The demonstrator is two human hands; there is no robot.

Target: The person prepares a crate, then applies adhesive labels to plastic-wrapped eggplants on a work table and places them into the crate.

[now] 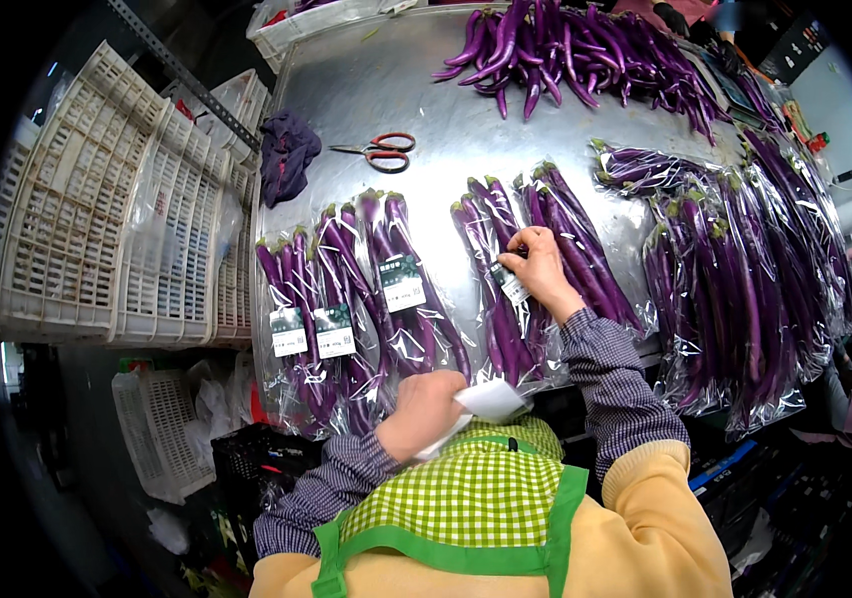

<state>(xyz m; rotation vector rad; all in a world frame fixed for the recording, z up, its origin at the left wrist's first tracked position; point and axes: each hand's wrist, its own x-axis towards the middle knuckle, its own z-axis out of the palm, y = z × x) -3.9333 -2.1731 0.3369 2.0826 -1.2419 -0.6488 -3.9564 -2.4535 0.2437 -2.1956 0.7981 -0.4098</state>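
My left hand is closed around a white strip of label backing paper, close to my green checked apron. On the metal table my right hand has its fingers curled at a label on a clear bag of long purple eggplants. Beside it, to the right, lies a bag of eggplants with no label showing. Several bagged eggplants to the left carry white and dark green labels, among them a label on the nearest bag. The fingertips partly cover the label under my right hand.
Red-handled scissors and a dark purple cloth lie toward the table's left. Loose eggplants are heaped at the back. Bagged eggplants are piled on the right. White plastic crates stand at the left; another person's gloved hand shows far right.
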